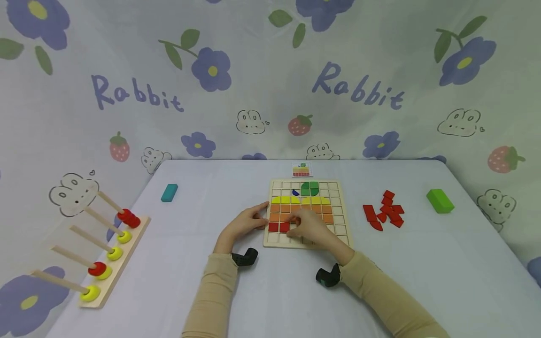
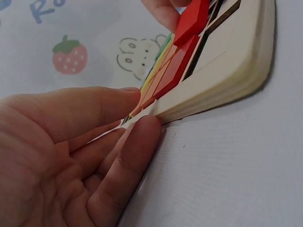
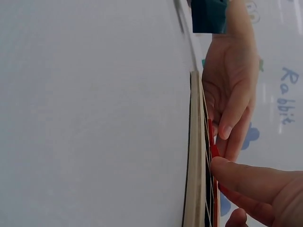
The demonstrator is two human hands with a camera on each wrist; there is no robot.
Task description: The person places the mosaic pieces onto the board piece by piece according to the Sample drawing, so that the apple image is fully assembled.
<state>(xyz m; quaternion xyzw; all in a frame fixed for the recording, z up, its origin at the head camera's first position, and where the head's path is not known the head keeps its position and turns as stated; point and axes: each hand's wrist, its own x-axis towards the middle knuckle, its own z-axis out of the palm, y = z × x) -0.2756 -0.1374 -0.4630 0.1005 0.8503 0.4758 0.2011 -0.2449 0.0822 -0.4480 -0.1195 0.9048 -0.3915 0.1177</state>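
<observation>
A wooden grid board [image 1: 342, 206] lies flat, bearing yellow tiles [image 1: 296, 200], orange tiles [image 1: 274, 208], green pieces [image 1: 310, 188] and a small blue piece [image 1: 295, 192]. My right hand [image 1: 312, 227] is over its lower rows. Thumb and finger pinch a red square tile [image 2: 193, 21], tilted beside another red tile [image 1: 273, 227] lying in the lower left of the grid. At the board's left edge is my left hand [image 1: 245, 223], its fingertips touching the edge. Part of the grid is hidden under my right hand.
Loose red pieces [image 1: 386, 209] lie right of the board, with a green block [image 1: 440, 201] further right. A small pattern card [image 1: 302, 169] sits behind the board. On the left are a teal block [image 1: 169, 192] and a pegged wooden stand [image 1: 114, 277] with red and yellow rings.
</observation>
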